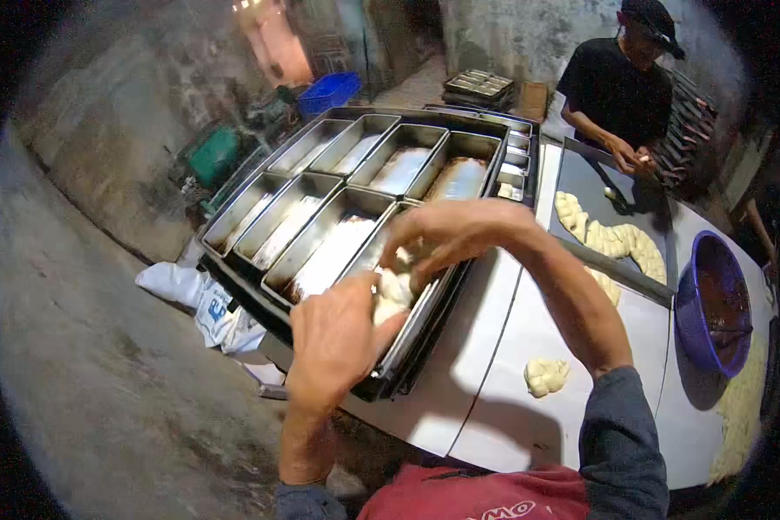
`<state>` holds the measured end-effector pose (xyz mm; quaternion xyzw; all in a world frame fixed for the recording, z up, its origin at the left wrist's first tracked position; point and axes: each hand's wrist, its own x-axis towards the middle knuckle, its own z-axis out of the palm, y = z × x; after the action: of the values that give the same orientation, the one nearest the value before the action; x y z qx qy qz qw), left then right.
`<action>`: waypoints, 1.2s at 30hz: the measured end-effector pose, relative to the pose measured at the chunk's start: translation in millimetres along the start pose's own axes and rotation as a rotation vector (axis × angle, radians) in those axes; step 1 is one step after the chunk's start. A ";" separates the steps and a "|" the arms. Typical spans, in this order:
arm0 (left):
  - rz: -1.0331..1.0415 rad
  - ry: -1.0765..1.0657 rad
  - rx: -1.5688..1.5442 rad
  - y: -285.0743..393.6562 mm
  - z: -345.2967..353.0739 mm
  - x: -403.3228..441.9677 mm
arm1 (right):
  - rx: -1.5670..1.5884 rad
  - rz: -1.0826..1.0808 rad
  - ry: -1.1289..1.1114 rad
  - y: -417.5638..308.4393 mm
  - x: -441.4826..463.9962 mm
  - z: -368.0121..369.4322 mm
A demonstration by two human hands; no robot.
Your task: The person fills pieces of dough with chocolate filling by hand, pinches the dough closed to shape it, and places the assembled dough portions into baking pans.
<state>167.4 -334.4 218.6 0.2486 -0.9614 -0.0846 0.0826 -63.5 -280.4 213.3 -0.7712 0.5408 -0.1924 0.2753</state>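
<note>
Pale dough (pixel 393 295) lies in the nearest right compartment of a set of metal loaf pans (pixel 347 204). My left hand (pixel 334 338) is closed around the near end of this dough, its thumb along the piece. Over the same pan arches my right hand (pixel 442 234), fingers bent down at the dough's far end and partly hidden. The other compartments that show hold no dough. A separate lump of dough (pixel 546 378) rests on the white tiled table (pixel 485 407), right of the pans.
A grey tray (pixel 611 260) carries a curved row of dough pieces (pixel 620 241). Beyond it a person (pixel 628 95) in a black cap handles a small piece. A purple basin (pixel 715 303) stands at the right. White sacks (pixel 212 308) lie left of the pans.
</note>
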 end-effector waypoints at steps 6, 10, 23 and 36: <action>0.063 -0.053 0.099 -3.2 -3.8 7.4 | 0.038 -0.093 0.114 17.8 1.3 2.1; 0.102 -0.023 0.161 -4.6 0.7 10.0 | -0.070 0.122 -0.009 4.8 0.5 5.5; 0.262 0.673 -0.387 -8.0 13.4 -77.6 | -0.036 1.046 0.718 42.9 -284.7 197.3; 0.589 -0.240 -0.426 158.1 274.1 -36.6 | -0.222 0.773 0.906 14.2 -286.9 319.2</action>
<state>70.5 -146.8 -19.8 -0.0726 -0.9554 -0.2834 0.0402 18.1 54.6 -42.6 -0.3841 0.8621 -0.3301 -0.0146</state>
